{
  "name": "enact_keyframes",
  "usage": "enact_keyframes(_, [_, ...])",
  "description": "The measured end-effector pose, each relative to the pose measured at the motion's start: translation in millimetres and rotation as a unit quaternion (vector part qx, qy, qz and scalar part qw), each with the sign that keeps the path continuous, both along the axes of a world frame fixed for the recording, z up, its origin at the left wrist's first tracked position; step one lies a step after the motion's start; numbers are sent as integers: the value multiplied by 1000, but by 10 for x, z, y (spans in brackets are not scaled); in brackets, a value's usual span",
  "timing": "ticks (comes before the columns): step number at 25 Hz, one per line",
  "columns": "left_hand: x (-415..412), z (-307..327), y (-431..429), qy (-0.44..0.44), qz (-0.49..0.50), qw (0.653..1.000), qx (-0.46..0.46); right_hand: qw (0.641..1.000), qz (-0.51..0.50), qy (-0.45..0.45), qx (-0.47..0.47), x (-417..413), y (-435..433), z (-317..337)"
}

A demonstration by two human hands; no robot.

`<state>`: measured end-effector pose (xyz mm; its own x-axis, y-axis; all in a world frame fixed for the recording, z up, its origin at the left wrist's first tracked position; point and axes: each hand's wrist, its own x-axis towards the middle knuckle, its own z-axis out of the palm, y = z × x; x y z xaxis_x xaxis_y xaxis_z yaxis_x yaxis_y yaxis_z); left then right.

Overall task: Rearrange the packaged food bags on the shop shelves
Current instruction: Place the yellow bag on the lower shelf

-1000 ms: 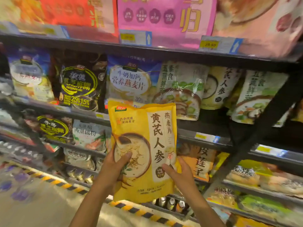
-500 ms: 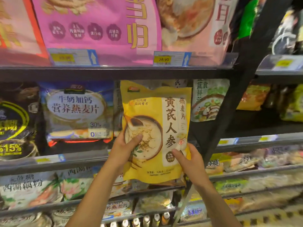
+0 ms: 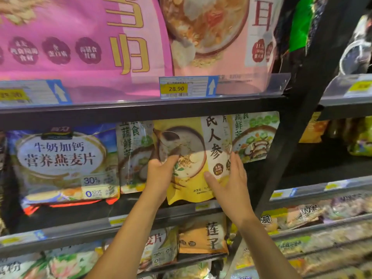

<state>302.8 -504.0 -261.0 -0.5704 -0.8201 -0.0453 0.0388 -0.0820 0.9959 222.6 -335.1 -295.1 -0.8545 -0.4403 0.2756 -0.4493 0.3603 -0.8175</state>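
Reaching up, left hand (image 3: 161, 175) gripping yellow bag (image 3: 190, 189); right hand (image 3: 231, 179) pressed flat on it

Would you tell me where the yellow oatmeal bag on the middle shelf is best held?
By its lower side edges, from the front: the yellow oatmeal bag stands upright, top under the upper shelf, with vegetable bags close on both sides.

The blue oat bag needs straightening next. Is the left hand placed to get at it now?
Probably, once freed: the left hand grips the yellow bag, while the blue oat bag stands on the same shelf to its left, front uncovered, with only a vegetable bag between.
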Motion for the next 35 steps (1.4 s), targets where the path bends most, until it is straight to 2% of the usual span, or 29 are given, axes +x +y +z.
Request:
enact_keyframes(3, [-272, -166, 6, -43, -25, 999, 13, 998, -9, -4, 69, -92, -51, -82])
enact_keyframes(10, [-434, -498, -119, -128, -75, 989, -2, 987, -60, 7, 146, -225, -151, -294])
enact_keyframes(15, [-525, -407, -173, -119, -135, 982, -55, 981, -75, 3, 179, -250, -170, -344])
enact_keyframes(17, [-580, -300, -179, -112, -155, 973, -129, 978, -88, -4, 191, -285, -190, -325])
enact_keyframes(18, [-587, -283, -202, -137, -153, 962, -180, 975, -93, -7, 199, -300, -219, -314])
enact_keyframes(20, [-538, -333, -310, -215, -78, 926, -301, 971, -105, -11, 217, -327, -313, -289])
enact_keyframes(22, [-371, -422, -385, -214, -4, 904, -371, 966, -114, -4, 232, -359, -418, -285])
enact_keyframes(26, [-109, -516, -446, -246, -8, 895, -373, 960, -114, -17, 256, -430, -557, -264])
enact_keyframes(29, [-59, -557, -545, -223, -11, 906, -359, 953, -123, -38, 274, -482, -660, -228])
enact_keyframes(32, [-17, -587, -577, -242, -28, 903, -353, 942, -127, -54, 306, -572, -781, -220])
enact_keyframes(35, [1, -584, -561, -240, -29, 901, -360, 954, -133, -49, 266, -672, -839, -268])
